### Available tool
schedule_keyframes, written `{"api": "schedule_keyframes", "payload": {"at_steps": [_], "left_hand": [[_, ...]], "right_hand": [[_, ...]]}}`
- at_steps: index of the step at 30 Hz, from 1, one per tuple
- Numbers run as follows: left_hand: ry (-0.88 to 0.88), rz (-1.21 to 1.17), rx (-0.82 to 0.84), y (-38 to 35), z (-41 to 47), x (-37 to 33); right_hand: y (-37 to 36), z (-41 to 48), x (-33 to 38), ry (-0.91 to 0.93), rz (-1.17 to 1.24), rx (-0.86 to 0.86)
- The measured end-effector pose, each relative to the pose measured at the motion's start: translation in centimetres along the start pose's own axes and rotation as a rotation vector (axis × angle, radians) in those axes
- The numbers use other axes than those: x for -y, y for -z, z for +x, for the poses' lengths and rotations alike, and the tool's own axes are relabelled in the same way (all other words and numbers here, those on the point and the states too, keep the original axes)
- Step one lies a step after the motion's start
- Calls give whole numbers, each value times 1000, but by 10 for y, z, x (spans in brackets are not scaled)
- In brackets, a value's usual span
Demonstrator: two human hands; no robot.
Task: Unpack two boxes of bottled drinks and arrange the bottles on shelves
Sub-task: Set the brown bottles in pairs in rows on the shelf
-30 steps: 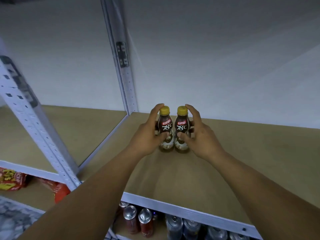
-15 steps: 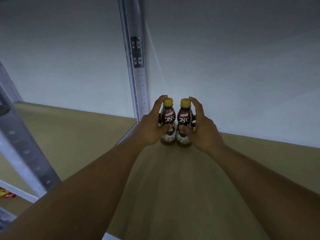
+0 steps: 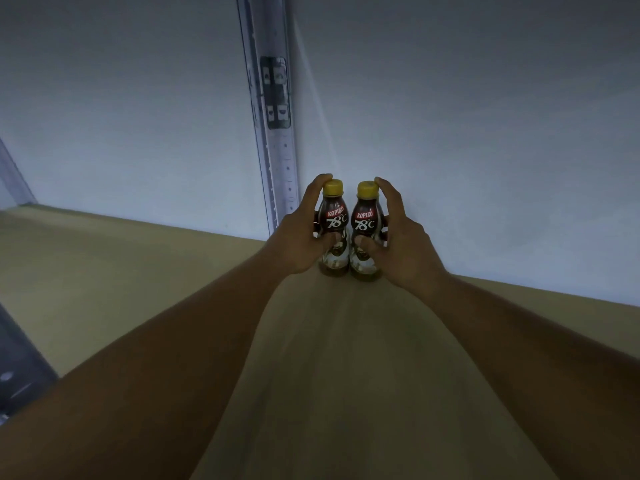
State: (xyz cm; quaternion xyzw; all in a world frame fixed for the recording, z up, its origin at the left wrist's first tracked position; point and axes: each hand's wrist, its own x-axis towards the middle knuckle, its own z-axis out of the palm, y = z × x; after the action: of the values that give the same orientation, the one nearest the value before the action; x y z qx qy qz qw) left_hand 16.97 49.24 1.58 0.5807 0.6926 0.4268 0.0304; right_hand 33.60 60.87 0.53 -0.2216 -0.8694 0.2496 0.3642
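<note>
Two small dark coffee bottles with yellow caps stand upright, side by side, far back on the tan shelf board (image 3: 138,289), close to the white wall. My left hand (image 3: 298,240) grips the left bottle (image 3: 334,220), forefinger up by the cap and thumb across the lower label. My right hand (image 3: 398,244) grips the right bottle (image 3: 364,220) the same way. More dark bottle shapes peek out behind my fingers on both sides. Both forearms stretch forward over the board.
A white perforated metal upright (image 3: 273,133) rises against the wall just left of the bottles. Another grey shelf post (image 3: 20,368) crosses the lower left corner. The shelf board runs on to the left and right.
Both hands have pushed the two bottles deeper along the shelf toward the back wall. My view has followed them in, so the lower shelf with cans has dropped out of sight.
</note>
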Motion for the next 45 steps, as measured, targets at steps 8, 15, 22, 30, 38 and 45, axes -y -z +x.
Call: {"api": "schedule_keyframes", "payload": {"at_steps": [8,15,22,30,38,45], "left_hand": [[7,13,-3,1,7,6],[6,38,7,2,10,8],[12,34,-6,1,10,10],[328,-215,-116,-26,-39,13],[458,13,-101,-45,-114,-42],[396,72,15,-64,-199,-119]], "right_hand": [[-6,11,-5,0,13,-4],[-9,12,-5,1,4,2],[-9,10,-2,-10,-1,10],[-2,-28,-17,-225,109,138],[32,-106,-7,-324,-79,195],[78,-219,37,-255,-239,203]]}}
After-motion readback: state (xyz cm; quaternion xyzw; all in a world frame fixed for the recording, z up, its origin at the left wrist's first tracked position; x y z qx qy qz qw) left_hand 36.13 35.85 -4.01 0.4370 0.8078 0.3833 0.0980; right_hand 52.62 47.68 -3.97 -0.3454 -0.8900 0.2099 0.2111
